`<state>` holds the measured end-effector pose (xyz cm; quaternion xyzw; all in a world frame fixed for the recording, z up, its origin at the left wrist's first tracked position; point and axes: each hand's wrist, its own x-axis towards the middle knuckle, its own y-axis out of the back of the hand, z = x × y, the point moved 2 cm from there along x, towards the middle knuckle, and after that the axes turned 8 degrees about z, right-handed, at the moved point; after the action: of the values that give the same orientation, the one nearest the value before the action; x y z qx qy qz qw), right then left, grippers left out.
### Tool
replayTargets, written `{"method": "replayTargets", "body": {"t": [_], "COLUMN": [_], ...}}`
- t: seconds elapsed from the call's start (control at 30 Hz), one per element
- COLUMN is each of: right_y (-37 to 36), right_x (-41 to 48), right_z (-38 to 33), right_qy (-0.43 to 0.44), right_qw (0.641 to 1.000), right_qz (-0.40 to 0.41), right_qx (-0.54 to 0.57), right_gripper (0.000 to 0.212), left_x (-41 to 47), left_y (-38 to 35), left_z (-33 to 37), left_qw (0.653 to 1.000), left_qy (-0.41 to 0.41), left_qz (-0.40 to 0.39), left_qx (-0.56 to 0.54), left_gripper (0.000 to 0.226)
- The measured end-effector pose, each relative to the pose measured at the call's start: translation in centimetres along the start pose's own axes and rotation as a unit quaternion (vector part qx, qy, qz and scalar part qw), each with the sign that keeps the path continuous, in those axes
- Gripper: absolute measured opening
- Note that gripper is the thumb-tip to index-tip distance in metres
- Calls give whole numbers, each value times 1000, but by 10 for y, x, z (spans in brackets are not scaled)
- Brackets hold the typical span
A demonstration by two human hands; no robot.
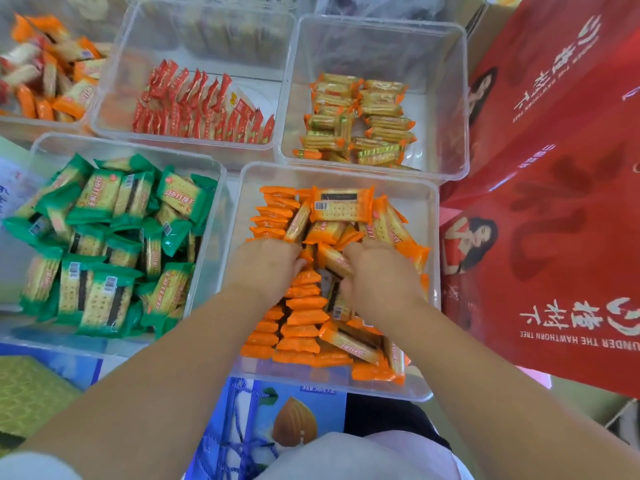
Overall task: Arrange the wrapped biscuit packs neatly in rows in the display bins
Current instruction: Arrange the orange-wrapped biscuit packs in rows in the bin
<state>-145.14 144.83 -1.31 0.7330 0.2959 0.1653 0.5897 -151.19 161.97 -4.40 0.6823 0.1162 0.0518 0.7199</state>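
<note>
Right grip [377, 282] pinches orange pack [331, 260] in clear bin [346, 173] — left grip [266, 268] (buried) unclear.

Packs [304, 317] crowd bin [325, 384]; front seemingly bare.

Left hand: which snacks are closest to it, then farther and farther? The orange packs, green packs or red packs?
1. The orange packs: right under the left hand, in the same bin.
2. The green packs: in the next bin, on its left.
3. The red packs: in a bin farther back.
</note>
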Motion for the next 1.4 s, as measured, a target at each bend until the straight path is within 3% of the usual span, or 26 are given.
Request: {"method": "replayTargets", "body": {"t": [0.13,0.37,0.67,0.73,0.83,0.9,1.03,1.2,1.4], "right_y": [-2,-5,4,7,10,12,8,-8,-14], "right_x": [3,7,8,10,13,17,25,26,25], "right_z": [1,5,3,1,-2,-7,-18,-28,-17], "right_qy": [-4,-47,-44,-35,-21,-5,34,72,62], "right_qw": [1000,997,998,998,998,996,986,981,986], "right_qz": [-8,-7,-25,-41,-49,-56,-74,-85,-87], "right_qx": [7,57,42,22,-20,-65,-144,-156,-127], "right_gripper": [18,33,17,10,20,16,22,25,36], "left_x": [6,17,19,16,9,5,-4,-12,-9], "left_y": [-3,3,0,0,0,1,1,2,6], "left_z": [9,19,30,27,19,12,3,-2,-6], "left_qw": [999,996,991,992,994,995,996,994,998], "left_qy": [13,70,125,119,107,94,61,2,-25], "left_qz": [-25,-47,-47,-36,-12,5,46,95,17], "left_qx": [24,10,-15,-20,-29,-40,-43,-58,-46], "left_gripper": [31,53,41,36,27,19,20,21,40]}}
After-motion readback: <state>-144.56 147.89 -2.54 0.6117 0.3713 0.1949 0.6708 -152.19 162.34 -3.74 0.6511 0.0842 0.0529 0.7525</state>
